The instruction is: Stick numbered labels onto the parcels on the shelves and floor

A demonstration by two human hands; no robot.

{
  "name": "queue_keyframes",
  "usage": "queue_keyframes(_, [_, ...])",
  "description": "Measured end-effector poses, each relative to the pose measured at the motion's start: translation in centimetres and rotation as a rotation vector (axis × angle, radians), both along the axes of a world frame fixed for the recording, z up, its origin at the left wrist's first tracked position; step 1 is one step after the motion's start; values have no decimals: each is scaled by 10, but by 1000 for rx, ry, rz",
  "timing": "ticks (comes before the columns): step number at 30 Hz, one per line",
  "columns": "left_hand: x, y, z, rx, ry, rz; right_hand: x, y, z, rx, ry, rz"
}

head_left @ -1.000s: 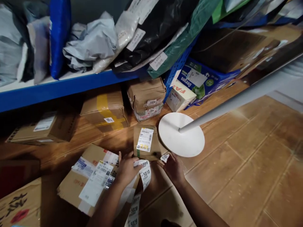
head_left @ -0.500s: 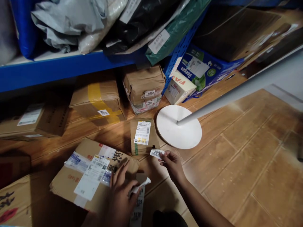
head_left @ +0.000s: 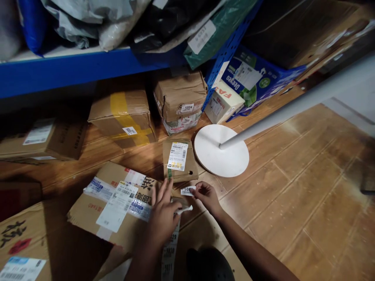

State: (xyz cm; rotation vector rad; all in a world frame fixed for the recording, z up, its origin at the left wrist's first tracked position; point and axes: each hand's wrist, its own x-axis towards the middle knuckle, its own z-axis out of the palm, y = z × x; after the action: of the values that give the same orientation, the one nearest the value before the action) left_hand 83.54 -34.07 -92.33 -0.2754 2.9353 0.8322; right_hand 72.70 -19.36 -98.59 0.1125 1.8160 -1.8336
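Observation:
My right hand point(head_left: 206, 196) pinches a small white numbered sticker point(head_left: 187, 191) just below a small brown parcel point(head_left: 179, 160) lying on the wooden floor with a shipping label on top. My left hand point(head_left: 164, 214) rests with fingers spread on the edge of a large cardboard box point(head_left: 118, 207) and holds a strip of numbered labels point(head_left: 170, 249) that hangs down toward me. The two hands are close together, a little apart.
A white round lamp base point(head_left: 222, 150) with a slanting pole stands right of the small parcel. More cardboard boxes point(head_left: 125, 117) sit under a blue shelf point(head_left: 73, 68) loaded with bagged parcels. A blue crate point(head_left: 252, 84) is behind. Wooden floor lies to the right.
My right hand has peeled a sticker off the strip and moved it toward the small parcel's near edge. My left hand lowered the strip and spread onto the big box.

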Motion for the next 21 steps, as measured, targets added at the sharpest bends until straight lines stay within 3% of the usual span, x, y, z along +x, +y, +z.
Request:
queue_keyframes(6, [-29, -4, -8, 12, -108, -81, 11, -24, -45, 158, 222, -216])
queue_keyframes(9, [-32, -1, -7, -19, -132, -85, 13, -33, -51, 231, 294, -355])
queue_keyframes(11, [-32, 0, -7, -22, -117, -86, 13, -36, -49, 239, 321, -339])
queue_keyframes(15, [-17, 3, -2, 58, 15, -55, 16, -29, -27, 206, 313, -172])
queue_keyframes(17, [3, 9, 1, 184, 121, 56, 22, -18, -6, 158, 297, -82])
queue_keyframes(18, [16, 14, 2, 281, 156, 153, 27, -11, 6, 112, 288, 7])
queue_keyframes(21, [56, 29, -3, 735, 120, 464, 46, 6, 39, -54, 264, 553])
